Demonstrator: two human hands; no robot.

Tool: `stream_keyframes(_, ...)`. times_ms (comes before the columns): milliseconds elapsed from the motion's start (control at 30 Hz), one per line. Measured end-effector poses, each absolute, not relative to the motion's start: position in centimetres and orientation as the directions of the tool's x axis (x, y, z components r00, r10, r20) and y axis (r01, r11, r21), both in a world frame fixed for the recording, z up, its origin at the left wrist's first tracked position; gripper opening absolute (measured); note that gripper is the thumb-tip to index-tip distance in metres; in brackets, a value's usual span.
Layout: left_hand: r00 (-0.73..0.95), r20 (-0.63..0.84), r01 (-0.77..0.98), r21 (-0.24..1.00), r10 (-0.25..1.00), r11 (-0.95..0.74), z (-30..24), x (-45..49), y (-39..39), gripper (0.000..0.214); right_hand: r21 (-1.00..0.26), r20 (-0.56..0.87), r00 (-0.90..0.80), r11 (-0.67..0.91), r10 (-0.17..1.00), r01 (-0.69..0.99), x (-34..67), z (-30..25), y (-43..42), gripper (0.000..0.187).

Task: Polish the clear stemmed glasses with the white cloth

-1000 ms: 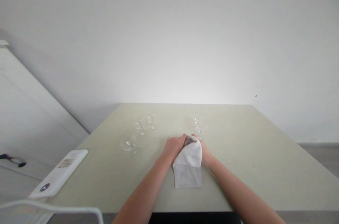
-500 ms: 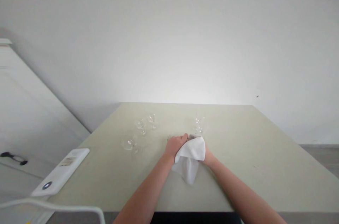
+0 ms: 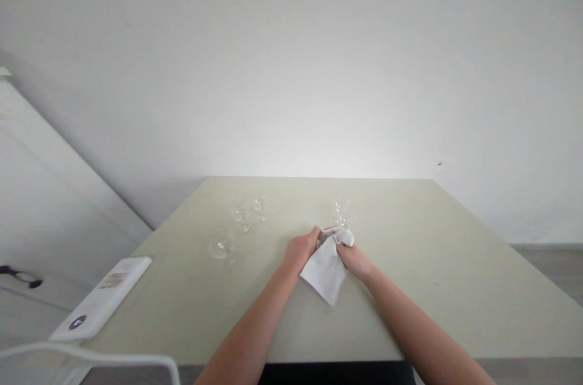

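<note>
My left hand is closed near the middle of the table, gripping what looks like a clear glass, of which only a faint edge shows beside the fingers. A white cloth is bunched at the top between both hands, its lower corner hanging toward me. Fingers of my right hand are closed on the cloth's right side; the fingertips are hidden in its folds. Just beyond the hands stands clear glassware. To the left are a stemmed glass, a second glass and a third glass.
The pale table reaches back to a white wall. At its left edge lies a white flat device with a round dark button. A white cabinet stands left, and a white tube crosses the lower left corner.
My right hand has come round from behind the cloth and its back now shows. The cloth is gathered tighter at the top, and its hanging part has changed shape. The left hand stays nearly in place.
</note>
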State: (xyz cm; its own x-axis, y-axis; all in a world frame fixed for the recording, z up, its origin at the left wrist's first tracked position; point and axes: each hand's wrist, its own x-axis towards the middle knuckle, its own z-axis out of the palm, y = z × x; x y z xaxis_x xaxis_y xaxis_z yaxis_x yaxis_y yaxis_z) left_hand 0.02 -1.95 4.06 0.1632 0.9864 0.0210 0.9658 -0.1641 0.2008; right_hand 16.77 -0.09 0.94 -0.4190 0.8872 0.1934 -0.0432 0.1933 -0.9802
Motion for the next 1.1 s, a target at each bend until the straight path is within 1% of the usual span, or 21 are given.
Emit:
stream_keyframes(100,0.313,0.095,0.933,0.154,0.945,-0.325,3.6,0.1,-2.3,0.025,-0.948,0.261,-0.453,0.316,0.853,0.049,16.8,0.2,0.3,0.032)
stream_keyframes(133,0.345,0.112,0.924,0.135,0.932,-0.358,3.5,0.1,-2.4,0.025,-0.931,0.282,-0.451,0.356,0.847,0.087,16.8,0.0,0.4,0.029)
stream_keyframes(200,0.372,0.131,0.917,0.103,0.919,-0.386,3.3,0.1,-2.6,0.024,-0.899,0.312,-0.437,0.411,0.844,0.153,16.9,-0.2,0.6,0.017)
stream_keyframes(267,0.384,0.149,0.911,0.101,0.911,-0.400,3.2,0.0,-2.6,0.024,-0.877,0.331,-0.456,0.448,0.827,0.176,16.9,-0.3,0.7,0.011)
stream_keyframes(367,0.392,0.163,0.905,0.107,0.906,-0.411,3.2,-0.1,-2.4,0.027,-0.870,0.318,-0.490,0.455,0.812,0.188,16.8,-0.5,0.8,0.008)
stream_keyframes(500,0.382,0.168,0.912,0.091,0.909,-0.400,3.1,-0.2,-2.1,0.024,-0.854,0.318,-0.490,0.470,0.811,0.224,16.8,-0.7,0.8,0.011)
stream_keyframes(567,0.389,0.167,0.909,0.089,0.906,-0.407,3.2,-0.3,-2.1,0.023,-0.847,0.337,-0.497,0.488,0.800,0.210,16.8,-0.6,0.7,0.011)
stream_keyframes(667,0.404,0.172,0.903,0.082,0.898,-0.422,3.4,-0.3,-2.1,0.022,-0.852,0.352,-0.525,0.497,0.775,0.162,16.8,-0.4,0.6,0.003)
stream_keyframes(767,0.407,0.176,0.901,0.082,0.896,-0.425,3.7,-0.4,-2.1,0.019,-0.838,0.352,-0.564,0.520,0.747,0.166,16.8,-0.2,0.6,0.007)
stream_keyframes(933,0.394,0.185,0.904,0.099,0.901,-0.415,3.6,-0.4,-2.1,0.016,-0.794,0.343,-0.518,0.536,0.784,0.285,16.9,-0.4,0.7,0.006)
stream_keyframes(1100,0.390,0.190,0.900,0.128,0.901,-0.416,3.5,-0.4,-2.1,0.018,-0.804,0.353,-0.498,0.529,0.792,0.272,16.7,-0.6,0.5,0.010)
